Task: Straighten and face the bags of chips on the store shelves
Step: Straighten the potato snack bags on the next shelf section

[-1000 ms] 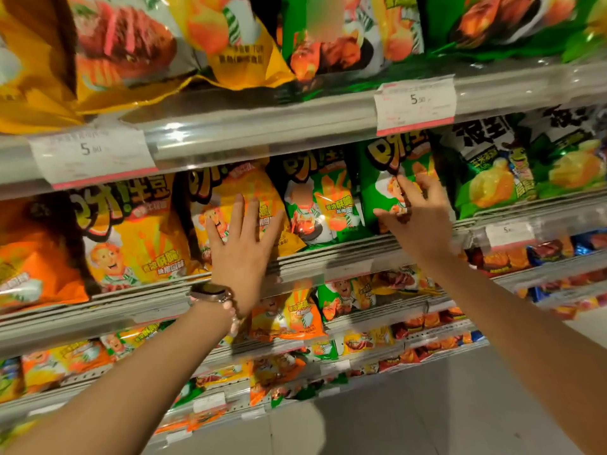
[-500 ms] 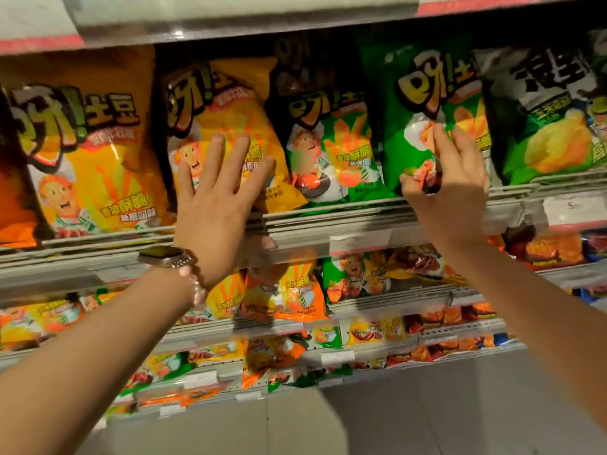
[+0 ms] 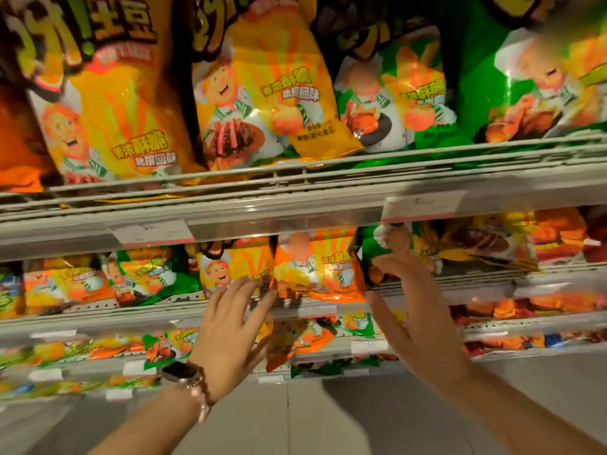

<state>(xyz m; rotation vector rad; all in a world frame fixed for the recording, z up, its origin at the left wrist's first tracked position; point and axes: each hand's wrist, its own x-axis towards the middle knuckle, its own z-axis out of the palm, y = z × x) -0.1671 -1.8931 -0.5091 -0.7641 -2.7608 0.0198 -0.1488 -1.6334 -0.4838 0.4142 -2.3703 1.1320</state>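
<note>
Orange and yellow bags are filling the upper shelf (image 3: 295, 188), and we are reading this row as already faced: the yellow bag (image 3: 108, 103) near the left edge is standing upright, the tilted bag (image 3: 262, 93) beside it is leaning slightly but showing its front, and the green bags (image 3: 410, 93) toward the right edge are sitting square behind the front rail.

We are now reaching for the lower shelf (image 3: 427, 290). Our left hand (image 3: 226, 326) is spreading its fingers, relaxed and gripping nothing, with the fingertips near or just touching the lower left corner of the orange bag (image 3: 318, 267); blur is preventing us from telling which. Our right hand (image 3: 417, 316) is likewise holding nothing, fingers extended, beside that bag's right edge. A watch (image 3: 180, 372) is showing on the left wrist.

The orange bag is sitting at the front edge of the lower shelf, skewed and overhanging the rail, so we are judging it as the bag in hand. Further rows below, with another bag (image 3: 295, 343) sagging forward, are appearing still untidy; we are estimating the task as well short of finished.
</note>
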